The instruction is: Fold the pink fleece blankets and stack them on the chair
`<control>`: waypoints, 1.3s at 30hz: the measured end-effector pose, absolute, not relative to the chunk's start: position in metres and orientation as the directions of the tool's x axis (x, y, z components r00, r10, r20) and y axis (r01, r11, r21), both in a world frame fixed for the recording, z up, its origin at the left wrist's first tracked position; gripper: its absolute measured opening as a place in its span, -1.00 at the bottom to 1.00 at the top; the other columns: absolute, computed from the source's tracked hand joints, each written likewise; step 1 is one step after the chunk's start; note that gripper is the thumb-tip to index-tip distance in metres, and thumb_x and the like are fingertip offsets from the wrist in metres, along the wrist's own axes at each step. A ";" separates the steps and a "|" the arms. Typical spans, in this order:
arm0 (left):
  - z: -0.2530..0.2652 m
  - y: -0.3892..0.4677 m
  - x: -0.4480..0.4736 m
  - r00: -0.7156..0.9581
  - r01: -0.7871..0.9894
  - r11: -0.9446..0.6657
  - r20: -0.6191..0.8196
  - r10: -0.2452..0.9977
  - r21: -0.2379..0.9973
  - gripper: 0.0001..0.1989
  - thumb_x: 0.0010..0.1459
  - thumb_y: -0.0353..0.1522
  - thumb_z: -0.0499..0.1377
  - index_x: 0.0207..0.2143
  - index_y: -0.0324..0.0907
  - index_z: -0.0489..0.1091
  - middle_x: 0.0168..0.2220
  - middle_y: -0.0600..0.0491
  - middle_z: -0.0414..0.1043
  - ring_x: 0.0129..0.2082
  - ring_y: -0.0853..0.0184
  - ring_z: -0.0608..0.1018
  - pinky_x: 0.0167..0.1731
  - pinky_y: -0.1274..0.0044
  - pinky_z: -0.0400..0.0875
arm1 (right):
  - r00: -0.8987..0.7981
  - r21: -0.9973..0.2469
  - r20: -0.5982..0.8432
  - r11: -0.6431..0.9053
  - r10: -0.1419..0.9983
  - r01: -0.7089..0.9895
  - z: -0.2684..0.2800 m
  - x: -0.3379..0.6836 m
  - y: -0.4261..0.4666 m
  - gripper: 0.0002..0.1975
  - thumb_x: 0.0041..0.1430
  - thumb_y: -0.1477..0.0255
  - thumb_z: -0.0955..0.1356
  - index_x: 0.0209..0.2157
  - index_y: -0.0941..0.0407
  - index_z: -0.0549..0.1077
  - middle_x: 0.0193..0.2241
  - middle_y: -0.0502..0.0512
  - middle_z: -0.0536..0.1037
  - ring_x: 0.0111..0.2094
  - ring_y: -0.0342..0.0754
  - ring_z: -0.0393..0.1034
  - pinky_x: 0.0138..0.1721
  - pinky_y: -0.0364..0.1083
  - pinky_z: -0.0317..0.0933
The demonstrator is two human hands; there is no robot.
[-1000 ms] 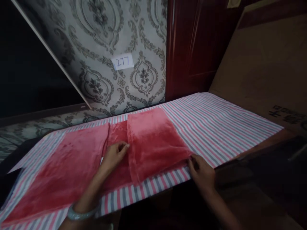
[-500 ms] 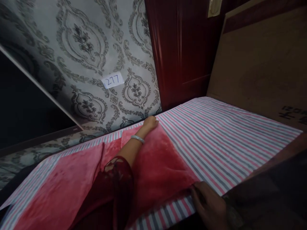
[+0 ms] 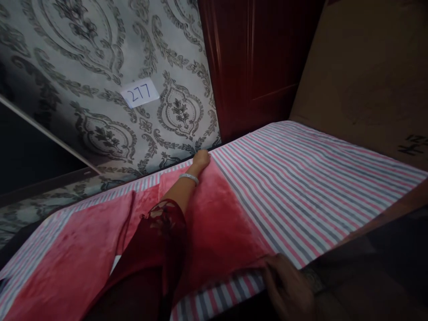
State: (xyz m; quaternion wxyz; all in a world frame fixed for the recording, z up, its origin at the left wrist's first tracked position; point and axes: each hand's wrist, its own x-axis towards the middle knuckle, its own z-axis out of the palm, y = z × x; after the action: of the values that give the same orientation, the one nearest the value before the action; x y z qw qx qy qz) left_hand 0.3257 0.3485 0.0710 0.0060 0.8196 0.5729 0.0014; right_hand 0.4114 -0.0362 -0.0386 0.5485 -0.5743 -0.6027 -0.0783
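A pink-red plush cloth [image 3: 220, 223] lies on a striped sheet [image 3: 301, 178], its side sections folded over toward the middle. At the far edge, by the wall, my left hand [image 3: 201, 159] is closed on the cloth's far right corner, a pale bangle round its wrist. My right hand [image 3: 289, 283], dim at the lower right, pinches the near right corner. The cloth's right edge runs fairly straight between both hands. My left forearm in its dark red sleeve crosses over the cloth and hides part of the middle.
Patterned wallpaper [image 3: 180, 111] with a paper label [image 3: 139, 92] reading 277 rises behind the surface. A dark red wooden panel [image 3: 254, 58] stands beside it. A large cardboard sheet [image 3: 361, 76] leans at the right, and a dark panel [image 3: 30, 151] is at the left.
The view has shifted slightly, so the wall label sits higher and further left. Both hands keep hold of the same corners of the cloth, which looks nearly unchanged.
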 end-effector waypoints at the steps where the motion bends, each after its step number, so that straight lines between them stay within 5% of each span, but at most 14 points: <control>1: 0.067 0.349 0.324 0.327 0.945 -0.327 0.003 0.945 0.018 -0.57 0.39 -0.35 -0.06 0.08 -0.38 0.48 0.08 -0.36 0.49 0.09 0.09 0.54 0.02 0.41 0.40 | 0.247 -0.535 0.746 0.334 0.619 0.776 -0.040 0.412 -0.039 -0.82 0.38 0.47 0.24 -0.26 0.05 0.46 -0.60 -0.06 0.43 -0.64 -0.13 0.36 -0.60 -0.17 0.24; 16: 0.087 0.330 0.269 0.435 0.900 -0.431 -0.076 0.897 0.060 -0.61 0.32 -0.28 0.09 0.08 -0.30 0.46 0.04 -0.17 0.54 0.01 0.17 0.55 -0.03 0.50 0.36 | 0.322 -0.568 0.625 0.133 0.711 0.812 -0.037 0.409 -0.034 -0.90 0.32 0.41 0.28 -0.21 0.07 0.42 -0.42 0.00 0.48 -0.44 -0.09 0.43 -0.42 -0.14 0.27; 21: 0.090 0.285 0.213 0.400 0.916 -0.401 0.050 0.915 0.026 -0.51 0.29 -0.32 0.09 0.23 -0.30 0.31 0.23 -0.24 0.34 0.22 0.02 0.37 0.16 0.30 0.24 | 0.356 -0.578 0.638 0.118 0.683 0.808 -0.037 0.411 -0.032 -0.92 0.26 0.43 0.28 -0.28 0.06 0.42 -0.44 0.00 0.45 -0.46 -0.08 0.37 -0.42 -0.11 0.27; 24: 0.090 0.242 0.178 0.438 0.889 -0.454 0.177 0.881 0.056 -0.59 0.26 -0.33 0.09 0.12 -0.29 0.40 0.17 -0.23 0.38 0.19 0.03 0.38 0.18 0.28 0.23 | 0.350 -0.564 0.660 0.131 0.664 0.815 -0.042 0.410 -0.035 -0.88 0.27 0.43 0.30 -0.21 0.06 0.47 -0.38 0.03 0.45 -0.41 -0.07 0.39 -0.40 -0.10 0.29; 28: 0.079 0.164 0.131 0.318 0.888 -0.390 0.287 0.903 0.244 -0.79 0.20 -0.28 0.15 -0.22 -0.21 0.49 -0.19 -0.12 0.51 -0.12 0.11 0.50 -0.08 0.40 0.34 | 0.338 -0.538 0.706 0.163 0.622 0.827 -0.048 0.409 -0.040 -0.80 0.29 0.39 0.33 -0.08 0.04 0.52 -0.29 0.09 0.40 -0.34 -0.03 0.36 -0.38 -0.07 0.30; 32: 0.056 0.085 0.097 0.098 0.822 -0.197 0.208 0.973 0.534 -0.75 0.11 -0.16 0.24 -0.49 -0.12 0.39 -0.56 0.07 0.36 -0.51 0.27 0.40 -0.42 0.50 0.20 | 0.302 -0.487 0.744 0.174 0.596 0.856 -0.047 0.408 -0.042 -0.80 0.26 0.38 0.38 -0.08 0.02 0.54 -0.12 0.19 0.41 -0.25 0.02 0.33 -0.30 0.01 0.32; 39: 0.026 0.031 0.095 0.044 0.597 -0.088 0.078 0.996 0.798 -0.63 0.03 -0.04 0.25 -0.58 -0.12 0.36 -0.63 0.15 0.26 -0.58 0.38 0.29 -0.53 0.55 0.10 | 0.040 -0.361 0.745 0.353 0.665 0.863 -0.047 0.416 -0.037 -0.88 0.29 0.44 0.33 -0.18 0.05 0.51 0.12 0.23 0.48 0.03 0.18 0.35 0.00 0.22 0.32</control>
State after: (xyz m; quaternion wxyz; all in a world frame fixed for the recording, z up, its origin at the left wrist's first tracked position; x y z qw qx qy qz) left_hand 0.0946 0.0312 0.0257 0.2989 0.6577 0.6053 0.3341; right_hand 0.4159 -0.0375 -0.0473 0.4564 -0.5582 -0.6844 -0.1081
